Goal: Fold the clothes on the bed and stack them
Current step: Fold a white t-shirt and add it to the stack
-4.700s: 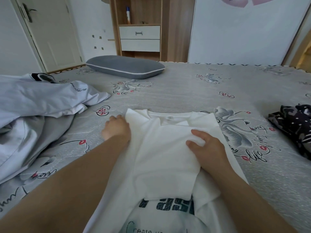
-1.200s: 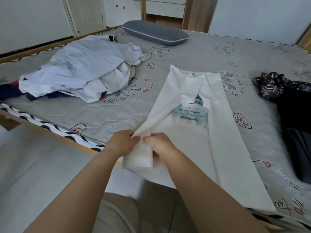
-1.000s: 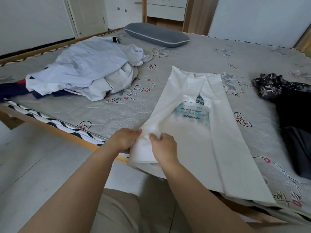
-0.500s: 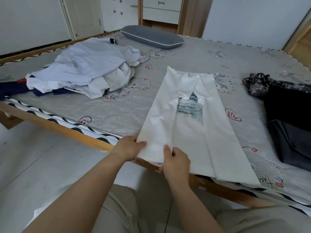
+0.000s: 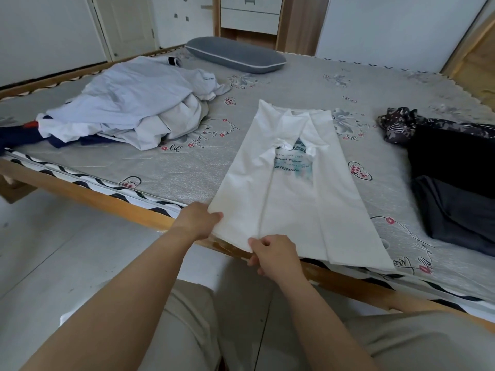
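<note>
**Both hands on the shirt's hem**

The white T-shirt (image 5: 292, 194) lies lengthwise on the bed (image 5: 308, 84) (sides folded in), hem at the near edge. The left hand (image 5: 197, 219) and right hand (image 5: 273, 254) each pinch that hem, slightly apart.

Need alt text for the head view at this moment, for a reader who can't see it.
Both hands, left and right, pinch the near hem of a white T-shirt with both sides folded in, lying on a grey bed. An unfolded pile lies left, dark clothes right.
</note>
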